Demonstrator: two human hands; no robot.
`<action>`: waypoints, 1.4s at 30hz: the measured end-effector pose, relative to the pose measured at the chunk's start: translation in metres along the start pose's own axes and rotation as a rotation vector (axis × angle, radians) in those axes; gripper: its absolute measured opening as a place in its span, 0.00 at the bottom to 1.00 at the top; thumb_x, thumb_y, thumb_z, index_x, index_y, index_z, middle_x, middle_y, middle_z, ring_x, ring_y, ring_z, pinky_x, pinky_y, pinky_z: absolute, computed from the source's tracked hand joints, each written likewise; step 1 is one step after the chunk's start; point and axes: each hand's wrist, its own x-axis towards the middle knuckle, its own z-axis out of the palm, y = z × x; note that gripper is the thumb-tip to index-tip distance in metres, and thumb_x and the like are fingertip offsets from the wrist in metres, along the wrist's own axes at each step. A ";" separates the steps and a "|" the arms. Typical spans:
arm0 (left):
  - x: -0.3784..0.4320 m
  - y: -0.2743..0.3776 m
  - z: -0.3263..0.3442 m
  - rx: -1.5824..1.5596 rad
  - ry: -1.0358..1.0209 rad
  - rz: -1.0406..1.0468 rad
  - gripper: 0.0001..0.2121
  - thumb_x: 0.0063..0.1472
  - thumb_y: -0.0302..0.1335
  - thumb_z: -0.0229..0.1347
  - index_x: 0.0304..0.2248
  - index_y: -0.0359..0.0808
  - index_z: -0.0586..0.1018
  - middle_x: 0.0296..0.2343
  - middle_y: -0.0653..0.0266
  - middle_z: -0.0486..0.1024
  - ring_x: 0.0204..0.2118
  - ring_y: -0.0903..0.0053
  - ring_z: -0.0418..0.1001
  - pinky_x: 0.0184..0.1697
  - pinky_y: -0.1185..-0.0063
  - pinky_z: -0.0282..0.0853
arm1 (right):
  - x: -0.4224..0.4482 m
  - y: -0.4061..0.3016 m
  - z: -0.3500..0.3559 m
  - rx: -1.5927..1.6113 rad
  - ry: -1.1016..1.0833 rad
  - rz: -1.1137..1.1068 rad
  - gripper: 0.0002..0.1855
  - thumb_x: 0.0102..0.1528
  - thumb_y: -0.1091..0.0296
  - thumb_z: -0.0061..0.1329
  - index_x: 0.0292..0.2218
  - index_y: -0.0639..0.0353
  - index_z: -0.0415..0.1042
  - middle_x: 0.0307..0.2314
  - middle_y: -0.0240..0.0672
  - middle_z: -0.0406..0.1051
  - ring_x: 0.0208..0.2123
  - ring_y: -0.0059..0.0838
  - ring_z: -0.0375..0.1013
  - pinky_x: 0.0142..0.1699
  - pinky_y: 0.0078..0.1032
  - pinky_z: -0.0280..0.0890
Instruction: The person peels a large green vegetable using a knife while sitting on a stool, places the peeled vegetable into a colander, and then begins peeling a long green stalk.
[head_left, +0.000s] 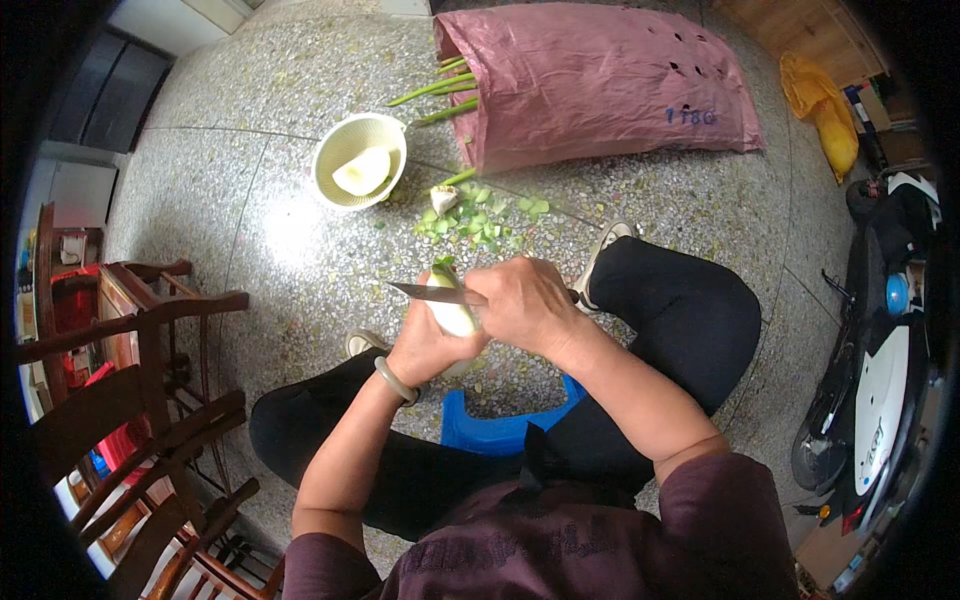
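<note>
My left hand (425, 349) is closed around a pale, peeled vegetable stem (454, 316) with a green leafy tip pointing away from me. Across the stem lies the blade of a kitchen knife (429, 293), its tip toward the left. The knife is in my right hand (529, 304), with the handle end showing at the wrist side. Beyond both hands, green peelings (480, 221) are scattered on the floor beside a cut whitish vegetable base (444, 199). A cream plastic colander (323, 177) stands farther left and holds a large pale vegetable piece (364, 171).
A pink woven sack (600, 86) with green stalks (442, 90) poking from its mouth lies at the far side. Wooden chairs (142, 405) stand at left, a scooter (877, 405) and a yellow bag (832, 135) at right. Between my legs is a blue plastic stool (491, 433).
</note>
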 end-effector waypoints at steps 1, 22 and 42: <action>0.002 0.002 0.002 0.032 0.022 0.046 0.14 0.39 0.29 0.60 0.26 0.32 0.71 0.25 0.64 0.69 0.27 0.79 0.66 0.35 0.79 0.62 | 0.000 0.002 0.000 -0.008 -0.006 0.021 0.05 0.44 0.69 0.46 0.19 0.59 0.68 0.16 0.45 0.67 0.21 0.47 0.69 0.26 0.37 0.63; -0.003 -0.013 -0.011 -0.094 0.186 0.080 0.39 0.34 0.34 0.64 0.46 0.30 0.58 0.37 0.60 0.62 0.40 0.75 0.63 0.45 0.77 0.60 | 0.002 0.003 0.009 0.043 0.106 -0.104 0.06 0.44 0.68 0.48 0.20 0.59 0.67 0.15 0.42 0.67 0.20 0.44 0.70 0.23 0.35 0.63; 0.000 -0.003 -0.038 -0.468 0.334 -0.024 0.31 0.45 0.38 0.57 0.46 0.32 0.60 0.37 0.59 0.67 0.41 0.71 0.65 0.45 0.71 0.63 | 0.024 0.080 -0.002 -0.044 0.012 0.432 0.10 0.49 0.64 0.41 0.28 0.59 0.72 0.24 0.47 0.71 0.29 0.46 0.71 0.35 0.37 0.64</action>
